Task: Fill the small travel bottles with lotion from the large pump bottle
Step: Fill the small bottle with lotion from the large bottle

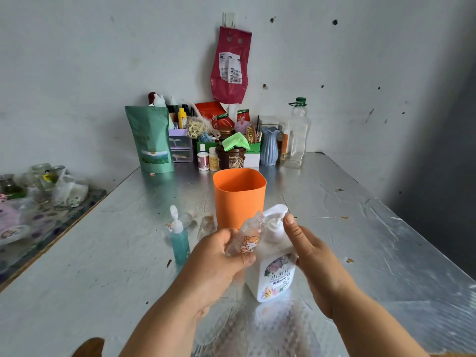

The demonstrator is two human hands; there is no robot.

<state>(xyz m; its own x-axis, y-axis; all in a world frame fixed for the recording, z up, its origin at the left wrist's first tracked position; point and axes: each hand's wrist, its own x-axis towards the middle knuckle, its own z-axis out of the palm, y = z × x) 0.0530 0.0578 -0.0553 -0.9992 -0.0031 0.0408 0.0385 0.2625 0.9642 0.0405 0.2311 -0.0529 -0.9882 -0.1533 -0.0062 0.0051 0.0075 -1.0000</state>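
Left grip (226, 256) is closed round a small clear bottle (248, 237), tipping its open top up to the pump head (275, 211) of the big white pump bottle (277, 274) on the shiny surface (103, 253). Right grip (309, 251) rests on the right side of the pump bottle, thumb up beside the pump head, but I cannot tell if it holds on or just leans. Behind the pump bottle stands an orange cup (239, 194); left of it, a little blue bottle (179, 240).
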